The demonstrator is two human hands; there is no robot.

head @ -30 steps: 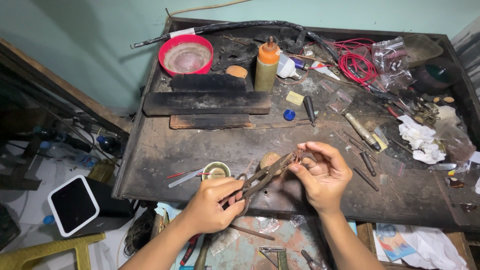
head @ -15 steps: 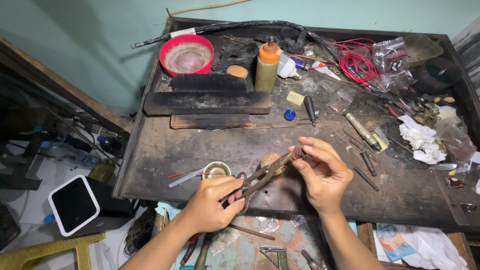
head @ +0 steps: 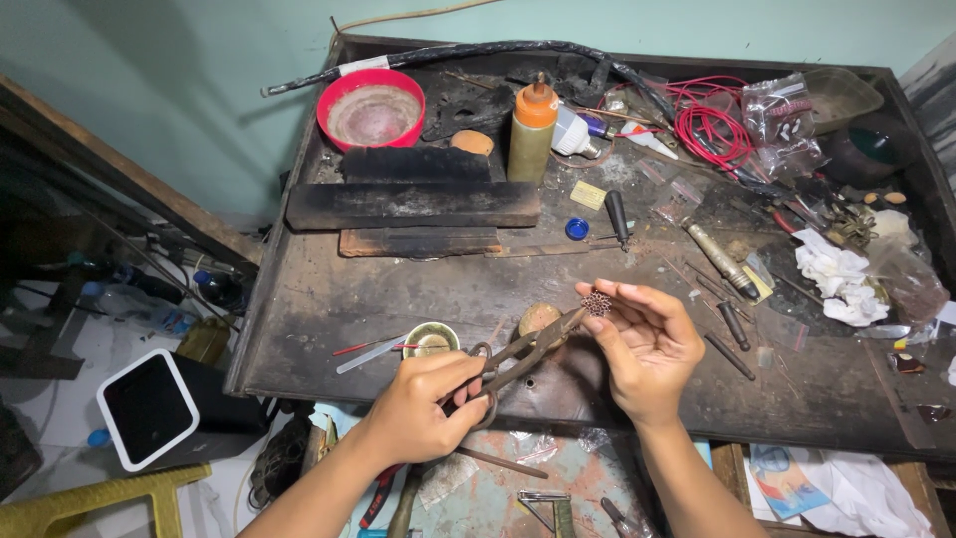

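- Left hand (head: 423,413) grips the shears (head: 518,354) by their loops.
- Right hand (head: 647,344) pinches a small filigree piece (head: 597,302) at the blade tips.
- Step: trimming, I judge; the next cut calls for a steady piece.

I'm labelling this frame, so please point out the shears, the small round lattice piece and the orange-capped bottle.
shears (head: 526,351), head view, on the blades near the pivot.
small round lattice piece (head: 596,302), head view, on its middle.
orange-capped bottle (head: 531,134), head view, on its body.

Pale green wall (head: 179,60); dark, scorched wooden workbench (head: 329,299).
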